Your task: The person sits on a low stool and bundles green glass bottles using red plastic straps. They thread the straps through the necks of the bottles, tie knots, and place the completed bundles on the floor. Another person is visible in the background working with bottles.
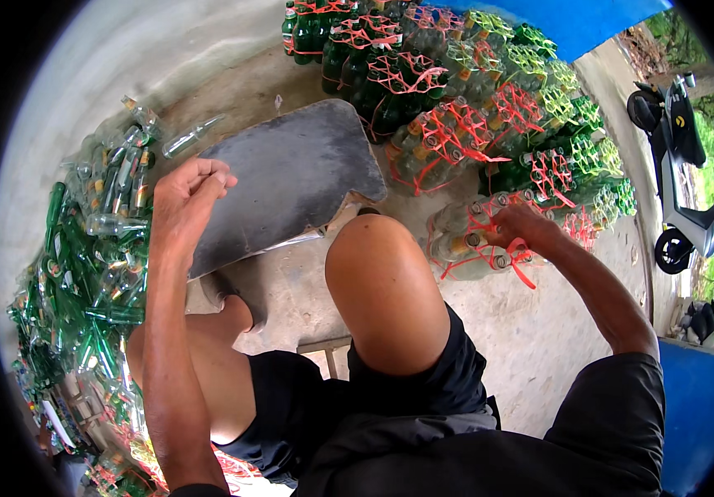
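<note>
Bottle bundle (477,240): approx 6 bottles, right hand (522,228) touching.

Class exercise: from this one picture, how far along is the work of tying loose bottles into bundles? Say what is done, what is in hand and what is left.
Done: many tied bundles in red and green string are stacked ahead. In hand: the right hand grips the red string on a bundle of clear bottles; the left hand hangs empty above the grey slab. Left: a large heap of loose bottles.

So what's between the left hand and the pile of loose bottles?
Nothing: in the head view the left hand hangs just beside the loose bottles, with only bare air between.
</note>
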A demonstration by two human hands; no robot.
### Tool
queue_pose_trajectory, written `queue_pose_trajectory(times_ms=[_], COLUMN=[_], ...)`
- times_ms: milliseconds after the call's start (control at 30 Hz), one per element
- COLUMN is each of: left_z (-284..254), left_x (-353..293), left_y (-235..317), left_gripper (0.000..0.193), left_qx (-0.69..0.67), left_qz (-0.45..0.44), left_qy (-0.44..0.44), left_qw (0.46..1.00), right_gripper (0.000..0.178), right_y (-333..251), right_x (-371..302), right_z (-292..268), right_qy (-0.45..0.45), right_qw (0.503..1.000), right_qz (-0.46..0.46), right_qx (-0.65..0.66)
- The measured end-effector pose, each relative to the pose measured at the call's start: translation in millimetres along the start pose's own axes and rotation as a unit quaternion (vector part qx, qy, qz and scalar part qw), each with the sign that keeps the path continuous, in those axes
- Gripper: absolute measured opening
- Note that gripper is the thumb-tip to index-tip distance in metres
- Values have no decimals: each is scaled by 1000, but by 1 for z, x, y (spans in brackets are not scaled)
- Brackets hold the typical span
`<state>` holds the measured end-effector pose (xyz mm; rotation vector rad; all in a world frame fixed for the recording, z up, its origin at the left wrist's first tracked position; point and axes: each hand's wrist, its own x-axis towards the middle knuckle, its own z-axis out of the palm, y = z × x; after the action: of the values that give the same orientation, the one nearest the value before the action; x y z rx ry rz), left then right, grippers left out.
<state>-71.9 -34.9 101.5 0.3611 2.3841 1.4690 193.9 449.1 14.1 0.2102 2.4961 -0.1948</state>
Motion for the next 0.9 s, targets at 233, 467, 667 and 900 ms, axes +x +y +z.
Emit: queue_pose_trajectory(times_ms=[233, 467, 667, 900], left_z=[6, 5, 15, 26], left_x=[2, 0, 0, 0], left_y=[-7, -15, -12, -9], left_gripper=[17, 22, 21, 19], left_qx=[9, 41, 33, 39], left_qz=[-19, -35, -49, -73], left_qy=[-5, -19, -8, -8], left_qw=[1000, 998, 998, 997], right_gripper=[53, 53, 50, 45], right_y=[26, 35, 49, 54], right_x=[22, 44, 64, 70], right_z=[27, 31, 43, 63], right_qy=[9, 22, 29, 45], right_qw=[999, 997, 996, 997], right_qz=[34, 27, 32, 35], right_qx=[-33, -68, -73, -43])
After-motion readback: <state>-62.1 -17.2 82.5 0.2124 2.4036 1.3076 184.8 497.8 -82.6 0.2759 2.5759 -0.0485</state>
